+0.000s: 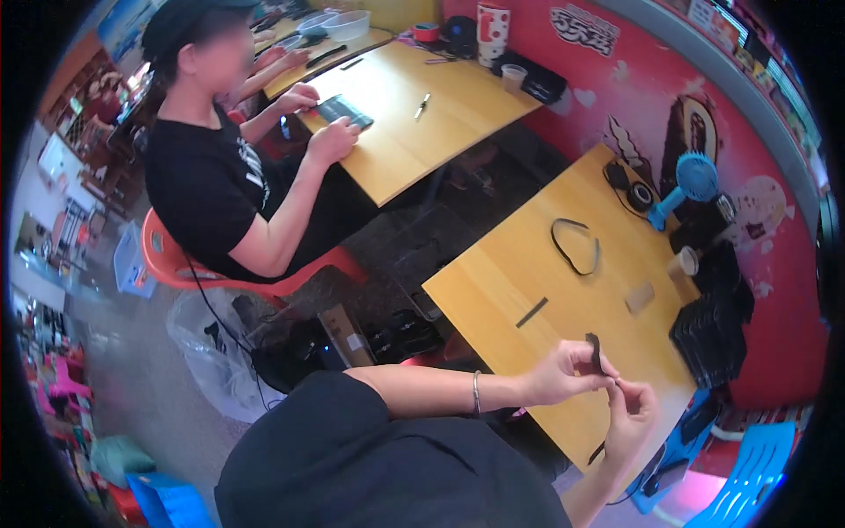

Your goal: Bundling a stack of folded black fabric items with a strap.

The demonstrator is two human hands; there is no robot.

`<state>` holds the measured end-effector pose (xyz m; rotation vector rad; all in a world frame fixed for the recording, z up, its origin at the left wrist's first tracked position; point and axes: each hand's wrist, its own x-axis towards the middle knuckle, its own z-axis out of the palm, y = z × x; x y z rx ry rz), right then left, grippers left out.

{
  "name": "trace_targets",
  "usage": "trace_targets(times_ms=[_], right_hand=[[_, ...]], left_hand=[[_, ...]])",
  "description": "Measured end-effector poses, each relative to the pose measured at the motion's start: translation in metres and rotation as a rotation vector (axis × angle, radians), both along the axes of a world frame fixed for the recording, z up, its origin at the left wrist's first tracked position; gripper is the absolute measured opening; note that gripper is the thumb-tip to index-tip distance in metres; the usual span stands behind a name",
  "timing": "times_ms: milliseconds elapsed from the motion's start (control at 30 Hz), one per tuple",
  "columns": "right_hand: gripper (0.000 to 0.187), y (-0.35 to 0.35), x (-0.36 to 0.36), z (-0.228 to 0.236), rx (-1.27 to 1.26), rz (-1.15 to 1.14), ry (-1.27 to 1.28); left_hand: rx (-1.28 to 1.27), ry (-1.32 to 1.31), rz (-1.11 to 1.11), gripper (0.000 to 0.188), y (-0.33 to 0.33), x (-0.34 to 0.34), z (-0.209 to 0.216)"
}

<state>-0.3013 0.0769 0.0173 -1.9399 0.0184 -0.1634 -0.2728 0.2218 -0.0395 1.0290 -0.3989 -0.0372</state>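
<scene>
strip (595, 354), dark and narrow, sits pinched by left hand (563, 375) and right hand (630, 424), both nearly closed, and could slip should either loosen.

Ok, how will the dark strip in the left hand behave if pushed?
The dark strip probably flexes, since it looks thin. It's likely light, being narrow. Its upper end might bend, sticking out past the left hand.

The tan table (480, 283) bears a strip (532, 312) and loop (561, 253).
</scene>
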Motion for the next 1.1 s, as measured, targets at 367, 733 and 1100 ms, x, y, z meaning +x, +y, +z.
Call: trace_targets(times_ms=[367, 733, 1100], right_hand=[[0.017, 0.009, -0.011, -0.003, -0.108, 0.011, -0.125], [0.012, 0.012, -0.029, 0.015, -0.061, 0.036, -0.161], [0.016, -0.054, -0.092, 0.063, 0.118, 0.116, 0.053]], left_hand=[[-0.102, 0.053, -0.060, 0.013, 0.007, -0.013, 0.001], [-0.204, -0.015, -0.361, 0.118, 0.007, -0.017, -0.002], [-0.647, 0.559, -0.822, 0.081, -0.041, -0.034, 0.019]])
